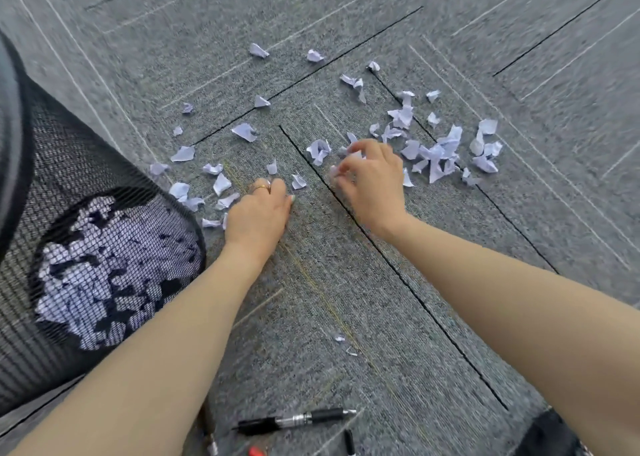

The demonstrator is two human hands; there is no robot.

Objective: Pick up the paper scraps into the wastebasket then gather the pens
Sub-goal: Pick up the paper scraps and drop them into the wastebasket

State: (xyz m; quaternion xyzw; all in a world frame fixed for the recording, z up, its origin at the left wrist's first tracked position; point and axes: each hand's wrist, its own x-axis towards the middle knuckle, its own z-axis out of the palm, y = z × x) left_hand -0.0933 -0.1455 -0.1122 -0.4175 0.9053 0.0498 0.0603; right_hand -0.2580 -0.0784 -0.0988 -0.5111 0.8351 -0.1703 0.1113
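Several white paper scraps (436,150) lie scattered across the grey carpet, densest at the right. My left hand (258,213) rests on the carpet with its fingers curled down among scraps near the black mesh wastebasket (41,164); what it holds is hidden. The wastebasket at the left holds a heap of scraps (110,265). My right hand (372,181) is curled around white scraps pinched in its fingers, just left of the dense pile. A black pen (298,421) lies near the bottom edge, with two other pens (349,443) partly cut off beside it.
Grey carpet tiles with dark seams (381,247) cover the floor. Two tiny scraps (341,338) lie between my forearms. A dark object (554,435) sits at the bottom right corner.
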